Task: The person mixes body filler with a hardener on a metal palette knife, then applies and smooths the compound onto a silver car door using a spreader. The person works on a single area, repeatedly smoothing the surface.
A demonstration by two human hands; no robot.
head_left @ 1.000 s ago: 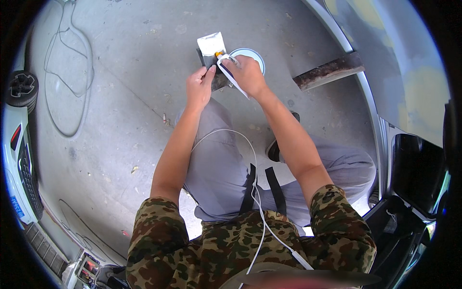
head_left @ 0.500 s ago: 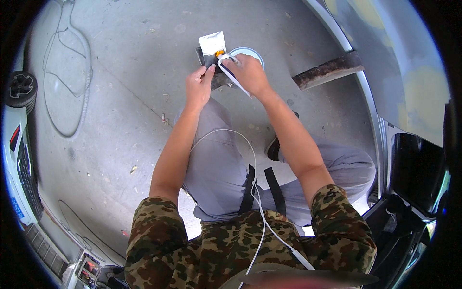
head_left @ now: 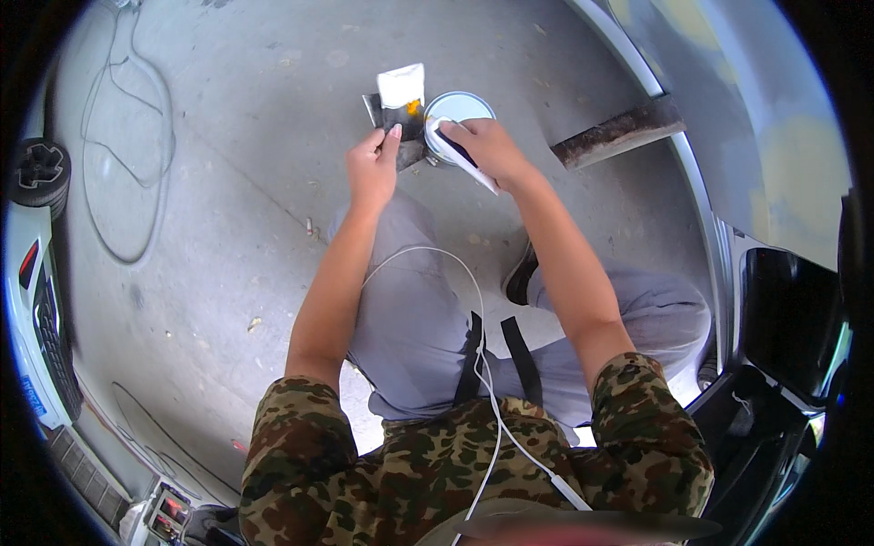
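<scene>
My left hand [head_left: 373, 164] pinches a dark flat mixing plate [head_left: 396, 118] with a white lump of paste [head_left: 401, 84] at its top and an orange-yellow dab [head_left: 413, 107] below that. My right hand [head_left: 487, 150] is closed round a white tube [head_left: 475, 175] with a dark stripe, held just right of the plate over a round light-blue-rimmed can [head_left: 460, 102]. The can's lower part is hidden by the hand and tube.
A rusty metal beam [head_left: 619, 136] juts from the car body [head_left: 746, 146] on the right. At the left lie a looped hose [head_left: 164, 118], a spare wheel [head_left: 38, 173] and a white bumper [head_left: 27, 309]. My legs [head_left: 401, 318] are below the hands.
My right hand and the tube have moved right and down, away from the plate, leaving the orange-yellow dab more exposed. My left hand and plate have shifted slightly.
</scene>
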